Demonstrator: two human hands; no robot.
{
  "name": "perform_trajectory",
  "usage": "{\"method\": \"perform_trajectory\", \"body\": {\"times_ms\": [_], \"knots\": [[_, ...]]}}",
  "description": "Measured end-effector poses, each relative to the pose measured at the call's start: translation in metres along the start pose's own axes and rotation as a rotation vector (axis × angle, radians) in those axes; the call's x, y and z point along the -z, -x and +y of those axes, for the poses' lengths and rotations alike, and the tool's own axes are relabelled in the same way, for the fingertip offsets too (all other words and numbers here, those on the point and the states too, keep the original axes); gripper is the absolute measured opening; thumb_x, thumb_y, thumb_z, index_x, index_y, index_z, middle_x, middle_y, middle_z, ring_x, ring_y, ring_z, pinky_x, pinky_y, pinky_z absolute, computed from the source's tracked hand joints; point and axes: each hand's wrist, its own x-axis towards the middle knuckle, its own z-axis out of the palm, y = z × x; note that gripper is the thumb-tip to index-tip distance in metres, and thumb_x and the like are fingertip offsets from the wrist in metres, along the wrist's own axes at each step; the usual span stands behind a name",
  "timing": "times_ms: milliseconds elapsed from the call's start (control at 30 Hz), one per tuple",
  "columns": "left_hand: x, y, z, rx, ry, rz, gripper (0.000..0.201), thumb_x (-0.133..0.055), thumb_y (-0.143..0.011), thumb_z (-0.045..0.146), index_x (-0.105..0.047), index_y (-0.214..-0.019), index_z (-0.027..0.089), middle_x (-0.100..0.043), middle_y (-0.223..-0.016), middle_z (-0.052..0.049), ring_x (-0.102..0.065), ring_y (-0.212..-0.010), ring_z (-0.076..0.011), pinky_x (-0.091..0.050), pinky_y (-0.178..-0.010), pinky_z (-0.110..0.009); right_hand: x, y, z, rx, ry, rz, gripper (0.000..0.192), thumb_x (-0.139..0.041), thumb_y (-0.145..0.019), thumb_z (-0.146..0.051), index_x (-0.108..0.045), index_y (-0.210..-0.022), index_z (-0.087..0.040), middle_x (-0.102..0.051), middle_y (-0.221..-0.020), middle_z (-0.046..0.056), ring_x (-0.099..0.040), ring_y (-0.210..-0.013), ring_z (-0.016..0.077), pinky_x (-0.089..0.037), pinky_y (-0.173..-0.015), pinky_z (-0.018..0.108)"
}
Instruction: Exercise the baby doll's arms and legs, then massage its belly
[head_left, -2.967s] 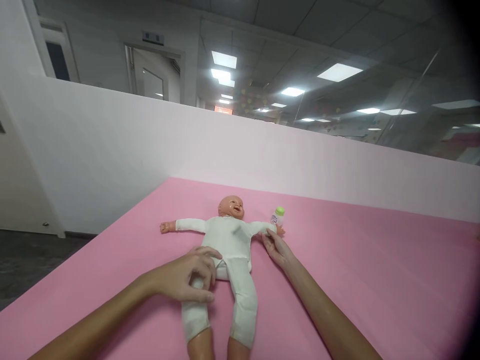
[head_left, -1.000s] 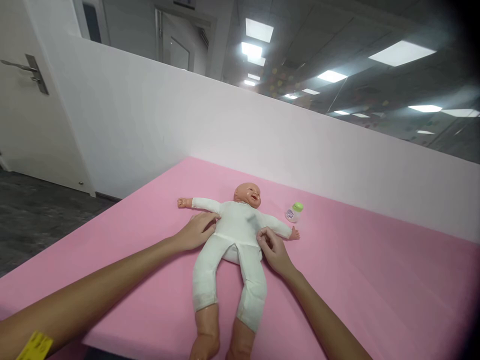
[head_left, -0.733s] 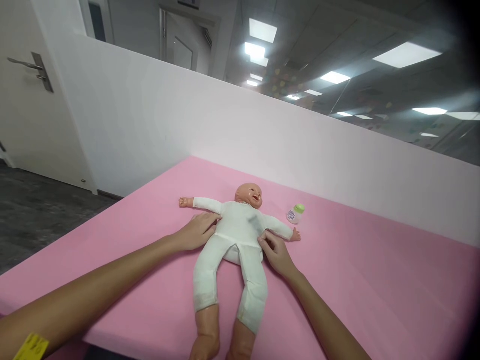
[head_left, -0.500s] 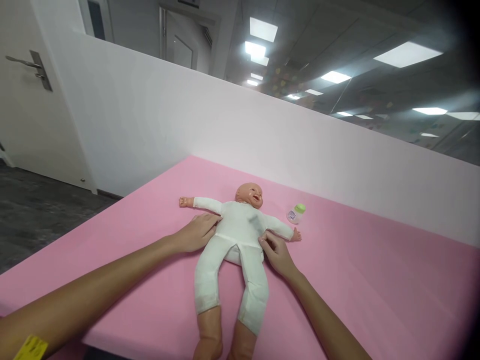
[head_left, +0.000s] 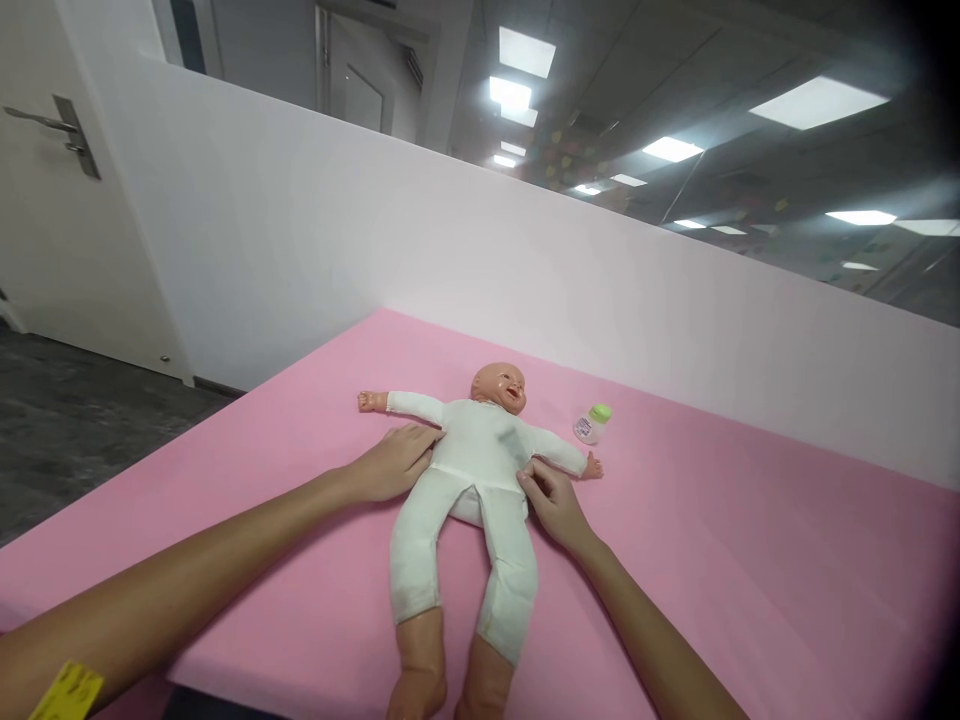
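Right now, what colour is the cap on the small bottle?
Green cap, seen in the head view.

small bottle (head_left: 590, 425) label with purple print, too small to read, no other legible text

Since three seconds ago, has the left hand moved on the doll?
Yes. The left hand went from the doll's thigh up to its torso side, under the outstretched arm, nearer the head.

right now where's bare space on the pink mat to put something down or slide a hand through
The widest bare stretch of pink mat lies right of the right hand, from the small bottle to the white wall. Another lies beyond the left hand toward the far corner. It is crowded around the doll.
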Motion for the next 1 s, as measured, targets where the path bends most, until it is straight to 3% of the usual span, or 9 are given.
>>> {"method": "perform_trajectory", "body": {"times_ms": [200, 333, 433, 567, 667, 767, 833, 900, 1000], "knots": [[-0.002, -0.001, -0.008, -0.008, -0.012, 0.009, 0.038, -0.039, -0.104, 0.038, -0.063, -0.13, 0.026, -0.069, -0.128, -0.008, -0.062, -0.115, -0.0297, -0.046, -0.099, -0.042, 0.005, -0.001, -0.005, 0.021, 0.047, -0.018, 0.036, -0.054, -0.101, -0.044, -0.05, -0.074, -0.02, -0.048, -0.074, -0.002, -0.042, -0.067, 0.0142, -0.033, -0.063, 0.028], [-0.003, -0.001, -0.012, -0.01, -0.035, 0.043, 0.035, -0.043, -0.101, 0.033, -0.064, -0.128, 0.025, -0.068, -0.128, -0.008, -0.06, -0.117, -0.0299, -0.045, -0.101, -0.043, 0.028, 0.003, -0.035, -0.054, 0.008, -0.182, 0.035, -0.063, -0.097, -0.044, -0.058, -0.074, -0.019, -0.055, -0.074, -0.001, -0.047, -0.063, 0.0124, -0.039, -0.06, 0.027], [-0.003, -0.004, -0.015, -0.007, -0.029, 0.08, 0.034, -0.046, -0.099, 0.034, -0.065, -0.126, 0.025, -0.068, -0.126, -0.008, -0.06, -0.115, -0.0297, -0.046, -0.098, -0.041, 0.047, 0.012, -0.065, -0.211, -0.127, -0.458, 0.023, -0.067, -0.094, -0.041, -0.069, -0.103, -0.02, -0.058, -0.073, -0.003, -0.051, -0.057, 0.0104, -0.044, -0.054, 0.023], [-0.004, -0.011, -0.023, 0.086, -0.029, 0.11, 0.043, -0.049, -0.094, 0.032, -0.061, -0.134, 0.023, -0.071, -0.105, -0.007, -0.063, -0.096, -0.0274, -0.047, -0.083, -0.037, 0.053, 0.021, -0.088, -0.386, -0.219, -1.014, 0.067, -0.077, -0.086, -0.032, -0.052, -0.149, -0.026, -0.066, -0.07, -0.005, -0.057, -0.047, 0.009, -0.049, -0.049, 0.021], [-0.005, -0.016, -0.029, 0.191, -0.082, 0.129, 0.056, -0.049, -0.091, 0.033, -0.05, -0.146, 0.021, -0.068, -0.088, -0.005, -0.063, -0.085, -0.0269, -0.044, -0.073, -0.034, 0.042, 0.025, -0.093, -0.375, -0.179, -1.148, 0.082, -0.076, -0.084, -0.021, -0.04, -0.158, -0.028, -0.066, -0.068, -0.006, -0.06, -0.047, 0.0095, -0.048, -0.049, 0.019], [-0.004, -0.023, -0.031, 0.295, -0.126, 0.113, 0.072, -0.048, -0.091, 0.037, -0.031, -0.16, 0.02, -0.066, -0.079, -0.003, -0.063, -0.076, -0.0263, -0.041, -0.066, -0.032, 0.026, 0.033, -0.101, -0.261, 0.033, -1.048, 0.08, -0.068, -0.086, -0.013, -0.039, -0.158, -0.034, -0.067, -0.07, -0.007, -0.063, -0.054, 0.0105, -0.044, -0.053, 0.019], [-0.003, -0.03, -0.03, 0.358, -0.19, 0.094, 0.079, -0.047, -0.091, 0.04, -0.023, -0.163, 0.021, -0.068, -0.08, -0.003, -0.065, -0.077, -0.0275, -0.041, -0.064, -0.031, 0.015, 0.04, -0.109, -0.074, 0.29, -0.822, 0.07, -0.065, -0.085, -0.011, -0.051, -0.149, -0.036, -0.067, -0.073, -0.005, -0.062, -0.061, 0.0126, -0.04, -0.056, 0.02], [-0.002, -0.038, -0.028, 0.404, -0.271, 0.082, 0.08, -0.046, -0.092, 0.046, -0.021, -0.164, 0.023, -0.072, -0.088, -0.006, -0.068, -0.084, -0.0305, -0.042, -0.065, -0.032, 0.006, 0.046, -0.114, 0.1, 0.507, -0.61, 0.056, -0.067, -0.085, -0.015, -0.061, -0.138, -0.035, -0.068, -0.076, -0.003, -0.058, -0.063, 0.0146, -0.034, -0.056, 0.024], [0.001, -0.049, -0.025, 0.453, -0.335, 0.067, 0.07, -0.035, -0.097, 0.057, -0.031, -0.161, 0.028, -0.076, -0.103, -0.01, -0.07, -0.096, -0.0352, -0.045, -0.071, -0.035, -0.005, 0.048, -0.112, 0.247, 0.654, -0.48, 0.036, -0.067, -0.09, -0.024, -0.066, -0.125, -0.031, -0.067, -0.073, -0.002, -0.053, -0.059, 0.0144, -0.031, -0.056, 0.026]]}}
